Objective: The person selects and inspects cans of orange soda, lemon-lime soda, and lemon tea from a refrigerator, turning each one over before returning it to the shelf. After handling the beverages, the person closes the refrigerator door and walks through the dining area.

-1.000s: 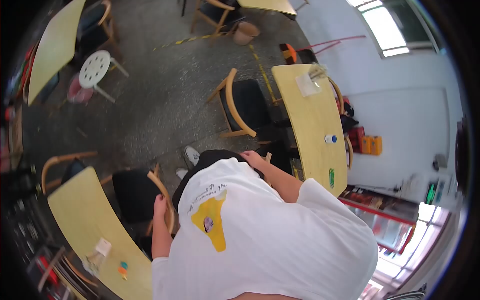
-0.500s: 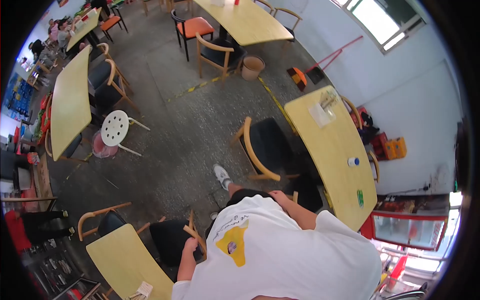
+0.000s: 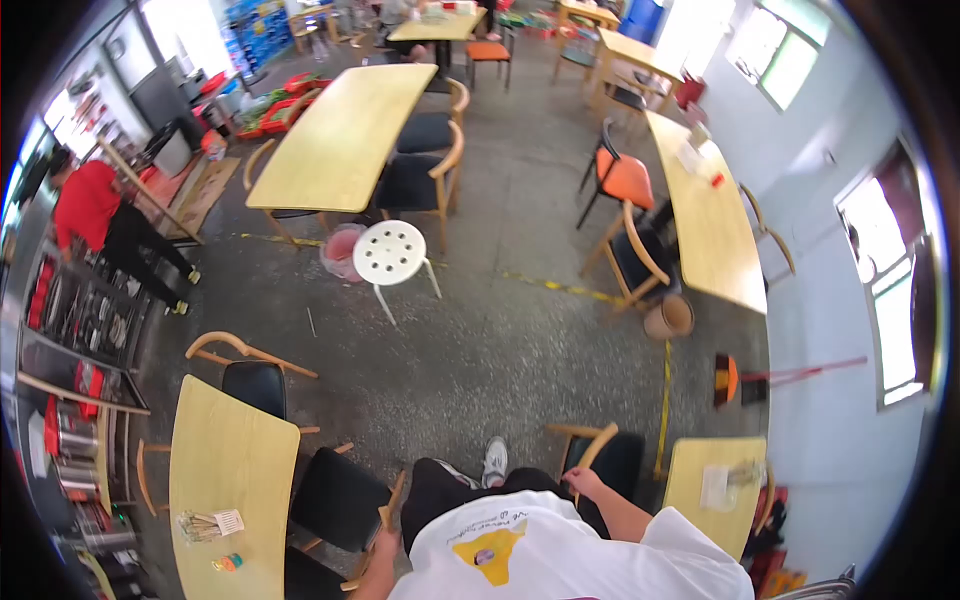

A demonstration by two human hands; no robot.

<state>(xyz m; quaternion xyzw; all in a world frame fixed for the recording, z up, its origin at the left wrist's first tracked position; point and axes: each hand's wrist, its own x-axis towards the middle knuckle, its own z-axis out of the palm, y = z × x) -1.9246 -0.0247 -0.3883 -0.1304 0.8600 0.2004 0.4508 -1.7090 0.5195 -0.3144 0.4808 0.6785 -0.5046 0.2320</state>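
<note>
My left hand (image 3: 384, 543) hangs low beside my body, overlapping the wooden backrest of a chair (image 3: 345, 500) with a black seat. Its fingers are hard to make out against the wood. By my right hip, my right hand (image 3: 579, 482) has curled fingers and overlaps the backrest of another black-seated chair (image 3: 615, 470). Whatever those fingers may hold is hidden. My white T-shirt (image 3: 540, 550) with a yellow print fills the bottom of the view, and one white shoe (image 3: 496, 460) shows on the floor ahead.
A yellow table (image 3: 225, 440) bearing a skewer holder stands at left, another table (image 3: 720, 455) at right. Ahead are a white stool (image 3: 390, 252), a pink bin (image 3: 343, 250), a long table (image 3: 340, 140) and a brown bin (image 3: 670, 316). A person in red (image 3: 88, 205) bends over shelves.
The view has swung left and lifted, so the tables and stool appear farther right and the person in red shows fully. My right hand has moved from my waist toward a chair's backrest in view.
</note>
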